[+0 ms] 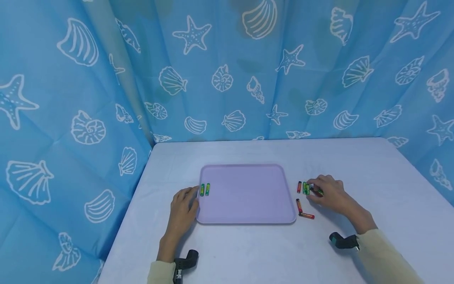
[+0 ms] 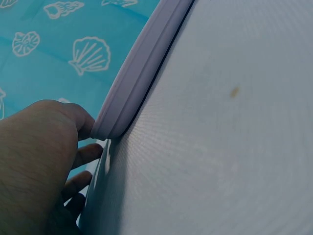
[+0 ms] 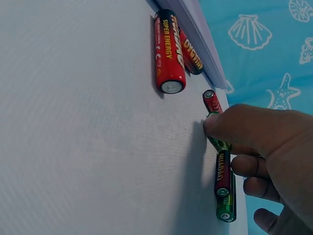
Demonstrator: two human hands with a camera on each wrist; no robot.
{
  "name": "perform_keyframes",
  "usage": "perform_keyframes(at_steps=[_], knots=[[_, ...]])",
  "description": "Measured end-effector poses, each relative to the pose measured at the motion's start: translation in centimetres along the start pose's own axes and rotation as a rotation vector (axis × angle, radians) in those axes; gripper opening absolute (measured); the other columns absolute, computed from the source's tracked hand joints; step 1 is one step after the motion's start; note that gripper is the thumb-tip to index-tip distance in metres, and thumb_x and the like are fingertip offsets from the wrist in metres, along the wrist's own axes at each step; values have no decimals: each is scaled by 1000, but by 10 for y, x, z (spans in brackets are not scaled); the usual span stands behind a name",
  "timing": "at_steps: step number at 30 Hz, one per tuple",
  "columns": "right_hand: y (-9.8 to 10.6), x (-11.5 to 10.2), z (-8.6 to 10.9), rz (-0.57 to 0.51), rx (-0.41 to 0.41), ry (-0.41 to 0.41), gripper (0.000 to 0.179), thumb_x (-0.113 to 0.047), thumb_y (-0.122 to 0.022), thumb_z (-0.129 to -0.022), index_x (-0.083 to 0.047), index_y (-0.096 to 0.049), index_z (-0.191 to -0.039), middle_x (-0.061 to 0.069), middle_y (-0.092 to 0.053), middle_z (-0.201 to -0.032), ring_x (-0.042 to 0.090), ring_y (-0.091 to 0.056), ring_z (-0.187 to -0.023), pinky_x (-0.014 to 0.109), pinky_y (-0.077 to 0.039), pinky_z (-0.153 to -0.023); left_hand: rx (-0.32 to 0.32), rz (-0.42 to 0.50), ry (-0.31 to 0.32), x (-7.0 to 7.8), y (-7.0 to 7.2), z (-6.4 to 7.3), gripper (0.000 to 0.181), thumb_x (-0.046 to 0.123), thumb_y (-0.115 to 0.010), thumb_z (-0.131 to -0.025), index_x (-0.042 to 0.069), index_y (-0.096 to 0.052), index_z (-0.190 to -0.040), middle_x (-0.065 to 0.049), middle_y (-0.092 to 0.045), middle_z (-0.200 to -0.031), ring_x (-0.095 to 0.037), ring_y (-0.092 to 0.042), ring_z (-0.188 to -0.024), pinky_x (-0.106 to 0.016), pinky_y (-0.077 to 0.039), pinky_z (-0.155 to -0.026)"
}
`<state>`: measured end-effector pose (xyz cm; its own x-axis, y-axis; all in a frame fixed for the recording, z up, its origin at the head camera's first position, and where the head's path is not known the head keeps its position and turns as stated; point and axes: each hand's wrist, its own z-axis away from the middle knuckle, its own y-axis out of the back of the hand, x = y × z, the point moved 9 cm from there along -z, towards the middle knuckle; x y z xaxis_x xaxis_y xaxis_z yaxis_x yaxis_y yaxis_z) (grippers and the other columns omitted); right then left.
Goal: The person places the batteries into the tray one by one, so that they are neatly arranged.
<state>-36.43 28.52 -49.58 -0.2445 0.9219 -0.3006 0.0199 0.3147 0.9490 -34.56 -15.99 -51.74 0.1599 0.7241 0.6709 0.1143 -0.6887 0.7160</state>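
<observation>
My right hand [image 1: 328,193] is at a group of batteries right of the tray, its thumb and forefinger pinching a green battery [image 1: 307,189]. Another green battery [image 1: 304,187] and a red battery [image 1: 299,187] lie just left of it. In the right wrist view, a dark red battery [image 3: 223,174] and a green one [image 3: 226,208] lie under the fingers. My left hand [image 1: 182,211] rests against the left edge of the lilac tray [image 1: 244,197], its thumb touching the rim in the left wrist view. Two green batteries [image 1: 207,189] stand side by side inside the tray's left edge.
Two red batteries lie near the tray's lower right corner, one slanted [image 1: 299,205] and one nearly crosswise [image 1: 306,216]. A white cloth [image 1: 248,252] covers the table. Behind and to the left hangs a blue shell-patterned curtain [image 1: 213,106].
</observation>
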Motion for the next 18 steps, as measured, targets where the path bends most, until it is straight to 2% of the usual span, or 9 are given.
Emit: perform_keyframes(at_steps=[7,13,18], knots=[[2,1,-5,-13,19,-7,44,-23,-81,-83,-1,-67,-119,2,-54,-86,27,-47,-90,49,-34,-76,6,-6,20,-1,2,-2,44,20,-52,-102,13,-53,-146,-13,-49,-144,-34,-31,-141,-55,-20,-118],[6,0,2,-49,53,-3,45,-24,-83,-80,-2,-67,-116,1,-52,-84,26,-46,-89,47,-30,-75,9,-5,7,-2,-1,-1,44,19,-53,-102,12,-54,-145,-13,-51,-142,-35,-32,-140,-55,-21,-117],[8,-10,8,-97,86,29,42,-20,-83,-80,-2,-67,-115,1,-52,-84,25,-44,-88,44,-26,-73,14,-20,-5,-1,-1,-1,44,19,-53,-102,12,-54,-145,-13,-51,-142,-35,-33,-140,-55,-22,-117]])
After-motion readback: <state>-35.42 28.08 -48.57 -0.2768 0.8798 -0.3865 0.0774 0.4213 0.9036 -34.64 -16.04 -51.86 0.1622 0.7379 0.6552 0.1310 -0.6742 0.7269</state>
